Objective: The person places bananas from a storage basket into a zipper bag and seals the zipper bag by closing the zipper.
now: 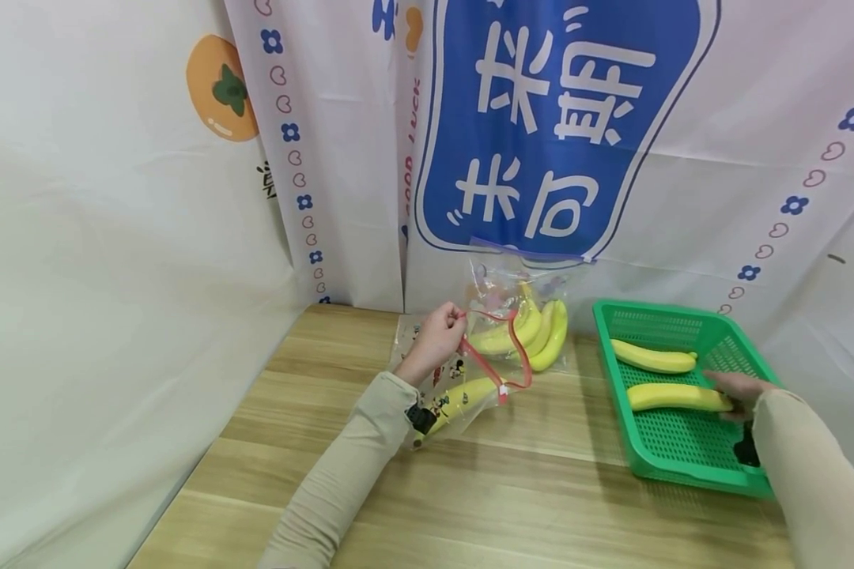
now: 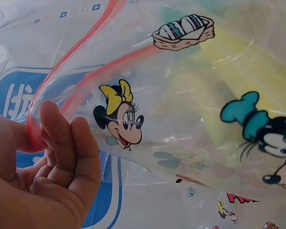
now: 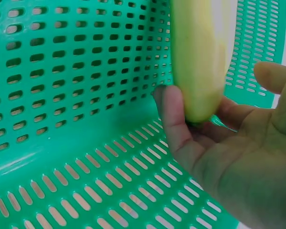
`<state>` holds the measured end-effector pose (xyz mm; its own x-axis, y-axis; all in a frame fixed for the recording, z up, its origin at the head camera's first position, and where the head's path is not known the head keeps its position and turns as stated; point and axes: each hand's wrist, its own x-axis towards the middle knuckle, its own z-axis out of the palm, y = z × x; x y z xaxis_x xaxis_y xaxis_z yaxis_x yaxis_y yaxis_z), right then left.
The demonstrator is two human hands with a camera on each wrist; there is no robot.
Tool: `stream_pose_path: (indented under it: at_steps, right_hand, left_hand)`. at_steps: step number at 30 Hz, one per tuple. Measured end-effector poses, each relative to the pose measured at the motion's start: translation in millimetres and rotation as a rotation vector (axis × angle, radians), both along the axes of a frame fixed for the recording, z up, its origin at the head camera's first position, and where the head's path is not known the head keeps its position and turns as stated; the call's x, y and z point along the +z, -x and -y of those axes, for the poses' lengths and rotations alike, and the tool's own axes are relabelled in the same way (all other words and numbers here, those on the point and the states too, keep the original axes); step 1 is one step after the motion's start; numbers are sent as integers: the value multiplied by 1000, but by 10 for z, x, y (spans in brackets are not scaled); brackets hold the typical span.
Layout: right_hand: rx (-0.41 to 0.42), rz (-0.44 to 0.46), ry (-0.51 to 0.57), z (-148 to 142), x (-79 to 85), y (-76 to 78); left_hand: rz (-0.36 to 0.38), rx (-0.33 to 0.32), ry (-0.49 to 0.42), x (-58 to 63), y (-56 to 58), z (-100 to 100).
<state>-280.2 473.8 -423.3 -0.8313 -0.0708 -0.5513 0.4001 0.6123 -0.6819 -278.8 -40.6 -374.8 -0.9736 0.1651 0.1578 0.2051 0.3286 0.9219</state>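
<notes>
At the table's middle my left hand (image 1: 436, 340) pinches the red zip edge of a clear zip bag (image 2: 81, 71) printed with cartoon figures, its mouth spread apart. A yellow banana (image 1: 462, 399) lies inside this bag. Over to the right, my right hand (image 1: 740, 391) is in the green basket (image 1: 690, 474), at one end of a banana (image 1: 676, 397). The right wrist view shows its fingers curled round that end of the banana (image 3: 198, 62), thumb held off to the side. Another banana (image 1: 655, 357) lies farther back in the basket.
Behind the held bag, a second clear zip bag (image 1: 484, 276) with a purple zip leans against the printed curtain (image 1: 683, 213) and contains several bananas (image 1: 551, 340). The wooden table (image 1: 292, 442) ends on the left beside a white cloth wall (image 1: 114, 316).
</notes>
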Motion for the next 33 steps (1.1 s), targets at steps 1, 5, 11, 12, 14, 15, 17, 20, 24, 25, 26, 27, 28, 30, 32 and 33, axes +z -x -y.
stream_pose_path:
  at_steps: [1,5,11,12,14,15,17,20,24,25,26,27,28,30,32,33]
  right_hand:
    - [-13,-1,19,-2,0,-4]
    - [-66,-10,101,-1,14,-8]
    - [-86,-26,160,32,58,10]
    - [-82,-36,164,37,65,14]
    - [-83,-58,173,49,79,19]
    - [-88,-64,178,55,86,22]
    - [-85,-73,183,62,96,32]
    - [-83,-81,194,79,116,39]
    - [-38,-99,207,105,149,33]
    - [-27,-104,208,111,156,30]
    - [-20,-111,208,119,163,28]
    - [-16,-117,204,127,172,24]
    - [-22,-123,201,135,180,25]
    - [-9,-142,191,147,194,30]
    - [-11,-154,187,155,210,42]
    - [-13,-161,184,159,218,46]
  left_hand:
    - [5,-1,-8,1,-2,-2]
    - [13,3,-20,6,-5,-2]
    - [11,-2,-26,0,11,1]
    - [10,-3,-28,-1,13,2]
    - [8,-2,-26,-4,17,5]
    - [7,-2,-26,-5,19,4]
    - [4,-1,-20,-10,23,5]
    - [-2,-1,-18,-12,24,4]
    - [-2,-5,-27,-10,17,1]
    - [-2,-7,-28,-10,17,-2]
    - [0,-9,-28,-12,17,-4]
    - [2,-9,-31,-12,17,-6]
    - [4,-11,-35,-11,17,-9]
    - [9,-13,-45,-7,16,-14]
    - [11,-13,-49,-2,14,-19]
    - [12,-13,-51,2,12,-21]
